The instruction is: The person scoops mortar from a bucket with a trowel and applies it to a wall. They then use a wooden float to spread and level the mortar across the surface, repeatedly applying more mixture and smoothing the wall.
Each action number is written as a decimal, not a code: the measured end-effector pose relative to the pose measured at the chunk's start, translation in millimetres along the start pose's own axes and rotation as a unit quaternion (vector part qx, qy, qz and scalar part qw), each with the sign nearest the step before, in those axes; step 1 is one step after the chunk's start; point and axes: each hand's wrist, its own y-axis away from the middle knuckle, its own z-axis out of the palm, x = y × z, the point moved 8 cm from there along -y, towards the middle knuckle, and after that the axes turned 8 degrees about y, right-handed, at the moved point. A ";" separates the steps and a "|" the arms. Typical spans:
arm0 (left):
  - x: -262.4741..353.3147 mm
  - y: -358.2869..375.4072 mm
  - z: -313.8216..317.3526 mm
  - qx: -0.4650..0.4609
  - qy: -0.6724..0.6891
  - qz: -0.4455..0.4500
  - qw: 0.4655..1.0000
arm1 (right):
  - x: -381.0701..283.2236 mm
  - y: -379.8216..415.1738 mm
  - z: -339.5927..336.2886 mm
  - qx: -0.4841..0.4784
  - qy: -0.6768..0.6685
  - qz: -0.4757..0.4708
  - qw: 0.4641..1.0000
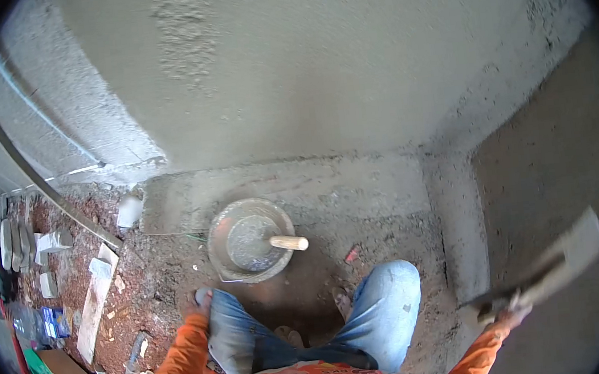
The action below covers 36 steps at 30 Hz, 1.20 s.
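My right hand (515, 310), out at the right, is closed on a plastering float (573, 253) with a long, pale flat board, held near the right wall. My left hand (199, 305) is beside my left knee, its fingers curled around a small greyish thing (202, 295) that I cannot make out. Between and ahead of my knees a round mortar pan (218, 228) stands on the ground, with wet grey mortar (250, 242) inside. A tool's wooden handle (289, 243) sticks out over the pan's right rim; its working end is hidden in the mortar.
Ahead rises a grey plastered wall (345, 65) with a rough patch at upper left. A long curved-looking strip (40, 181) leans at left. A plank (98, 303), pale blocks (17, 246), a clear bottle (27, 323) and debris lie left. A red fragment (352, 253) lies near my foot.
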 end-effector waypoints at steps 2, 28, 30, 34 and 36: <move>6.6 36.2 -19.3 0.071 0.083 -0.005 0.994 | -171.3 20.2 13.7 -0.081 -0.043 -0.092 0.992; 211.3 71.7 6.9 0.045 0.345 0.229 0.909 | -916.7 140.7 -85.1 -0.141 -0.361 -0.495 0.778; 215.7 73.8 6.1 0.045 0.328 0.239 0.913 | -878.8 209.7 -18.1 -0.231 -0.310 -0.497 0.777; 232.5 89.5 -6.9 0.054 0.332 0.290 0.896 | -778.7 319.5 127.1 -0.324 -0.322 -0.518 0.723; 232.3 92.2 -10.9 0.051 0.351 0.275 0.893 | -743.4 340.3 179.1 -0.327 -0.358 -0.510 0.711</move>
